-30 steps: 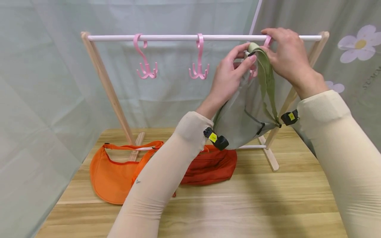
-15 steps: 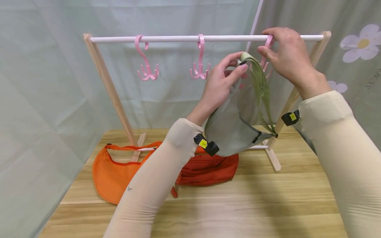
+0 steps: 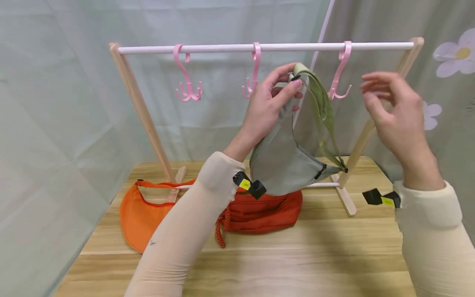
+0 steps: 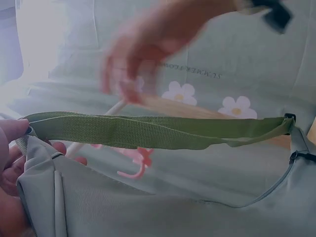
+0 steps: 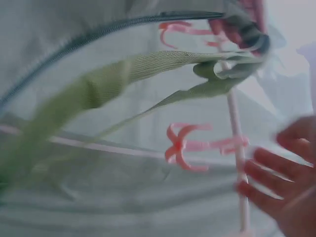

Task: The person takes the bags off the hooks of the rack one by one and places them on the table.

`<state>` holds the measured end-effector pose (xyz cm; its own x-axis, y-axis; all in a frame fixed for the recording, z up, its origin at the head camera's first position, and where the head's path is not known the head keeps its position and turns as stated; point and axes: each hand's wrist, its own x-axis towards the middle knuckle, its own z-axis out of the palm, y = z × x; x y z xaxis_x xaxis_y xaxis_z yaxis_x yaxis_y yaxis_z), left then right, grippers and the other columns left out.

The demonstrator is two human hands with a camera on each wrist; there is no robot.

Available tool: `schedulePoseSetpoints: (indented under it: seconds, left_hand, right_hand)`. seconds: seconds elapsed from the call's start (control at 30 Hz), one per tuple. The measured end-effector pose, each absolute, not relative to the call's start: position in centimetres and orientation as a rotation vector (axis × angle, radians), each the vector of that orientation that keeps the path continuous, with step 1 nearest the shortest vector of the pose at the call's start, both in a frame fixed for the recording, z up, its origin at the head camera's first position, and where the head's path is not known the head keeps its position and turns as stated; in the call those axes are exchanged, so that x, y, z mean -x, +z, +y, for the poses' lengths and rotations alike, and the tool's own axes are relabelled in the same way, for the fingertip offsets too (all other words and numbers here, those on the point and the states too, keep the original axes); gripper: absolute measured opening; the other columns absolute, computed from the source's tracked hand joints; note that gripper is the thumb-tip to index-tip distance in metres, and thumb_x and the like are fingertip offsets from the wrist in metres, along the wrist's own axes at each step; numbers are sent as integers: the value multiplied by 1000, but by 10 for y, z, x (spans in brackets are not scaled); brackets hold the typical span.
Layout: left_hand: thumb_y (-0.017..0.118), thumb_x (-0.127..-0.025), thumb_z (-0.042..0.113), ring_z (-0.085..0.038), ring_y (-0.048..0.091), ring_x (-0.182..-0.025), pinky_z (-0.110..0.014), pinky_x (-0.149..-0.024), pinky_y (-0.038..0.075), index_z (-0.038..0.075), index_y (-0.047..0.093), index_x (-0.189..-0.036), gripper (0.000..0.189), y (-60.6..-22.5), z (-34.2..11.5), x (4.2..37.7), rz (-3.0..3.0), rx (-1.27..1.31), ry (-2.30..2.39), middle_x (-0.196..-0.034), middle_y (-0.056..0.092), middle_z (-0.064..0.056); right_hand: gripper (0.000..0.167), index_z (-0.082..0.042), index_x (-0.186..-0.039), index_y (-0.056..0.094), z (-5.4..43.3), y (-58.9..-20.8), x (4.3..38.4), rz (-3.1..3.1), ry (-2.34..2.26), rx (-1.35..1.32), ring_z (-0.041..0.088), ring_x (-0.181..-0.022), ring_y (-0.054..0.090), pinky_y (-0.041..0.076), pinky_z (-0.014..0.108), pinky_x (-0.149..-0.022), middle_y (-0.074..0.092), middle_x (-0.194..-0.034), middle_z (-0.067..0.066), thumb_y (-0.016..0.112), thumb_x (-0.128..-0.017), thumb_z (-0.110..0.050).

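My left hand pinches the upper corner of a grey-green crescent sling bag, where its olive webbing strap loops over. The bag hangs tilted below this hand, in front of the rack. From the left wrist, the strap stretches across to a black buckle at the bag's other end. My right hand is in the air with loosely bent fingers, holding nothing. Just left of it, a pink hook hangs on the white rail, its prongs partly behind the strap.
A pink hook hangs at the left of the rail and another pink hook mid-rail. An orange bag and a red bag with a cord lie on the wooden table. Wooden legs support the rail.
My right hand has let go of the right hook and moved right and down. The left hand has brought the bag left and slightly down, away from that hook.
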<state>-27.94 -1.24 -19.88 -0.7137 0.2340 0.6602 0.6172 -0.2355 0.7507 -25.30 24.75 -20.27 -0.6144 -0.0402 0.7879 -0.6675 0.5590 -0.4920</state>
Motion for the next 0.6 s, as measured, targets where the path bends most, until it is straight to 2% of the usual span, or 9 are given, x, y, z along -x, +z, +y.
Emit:
schedulePoseSetpoints:
  seconds: [0.13, 0.23, 0.37, 0.4, 0.47, 0.53, 0.6]
  left_hand:
    - [62, -104, 5, -35, 69, -96, -45, -76, 63, -3, 57, -143, 39, -195, -15, 275, -1730, 1014, -2047, -114, 64, -12]
    - [61, -104, 4, -39, 68, -98, -46, -77, 63, -3, 56, -143, 40, -192, -17, 272, -1709, 1023, -2065, -113, 64, -12]
    - [60, -104, 2, -41, 66, -99, -47, -77, 62, -3, 55, -143, 40, -189, -18, 267, -1688, 1025, -2086, -114, 63, -13]
    - [61, -104, 2, -39, 67, -99, -47, -78, 62, -3, 56, -143, 40, -188, -18, 266, -1689, 1019, -2084, -114, 63, -13]
    - [61, -104, 2, -36, 67, -97, -46, -78, 63, -3, 56, -143, 39, -188, -20, 262, -1687, 1004, -2086, -115, 63, -14]
    - [61, -104, 2, -34, 67, -97, -45, -79, 63, -2, 57, -142, 39, -190, -20, 258, -1678, 986, -2102, -116, 63, -15]
    - [60, -104, 2, -32, 68, -96, -47, -80, 63, -2, 57, -142, 39, -195, -21, 255, -1653, 970, -2124, -116, 63, -15]
  right_hand:
    - [51, -14, -154, 47, 279, -245, 242, -2410, 1166, -655, -5, -113, 56, 43, 10, -94, 60, -126, -16, 59, -106, -6]
    - [65, -16, -162, 32, 296, -275, 246, -2588, 1280, -722, -2, -122, 52, 43, 8, -92, 54, -141, -3, 59, -105, -4]
    - [77, -18, -166, 20, 302, -305, 254, -2735, 1417, -660, 27, -143, 42, 42, 8, -91, 39, -155, 22, 64, -103, -8]
    - [77, -18, -165, 21, 301, -311, 255, -2745, 1455, -630, 31, -142, 43, 43, 10, -91, 40, -154, 26, 66, -103, -9]
    - [74, -21, -162, 27, 298, -324, 258, -2725, 1551, -586, 31, -136, 48, 44, 12, -90, 47, -148, 21, 68, -102, -10]
    - [65, -21, -155, 37, 295, -335, 259, -2608, 1778, -569, 20, -122, 59, 49, 16, -88, 57, -135, 14, 67, -100, -2]
    - [56, -20, -142, 48, 292, -344, 259, -2409, 2021, -557, 12, -100, 66, 56, 22, -82, 64, -117, 5, 65, -97, 8]
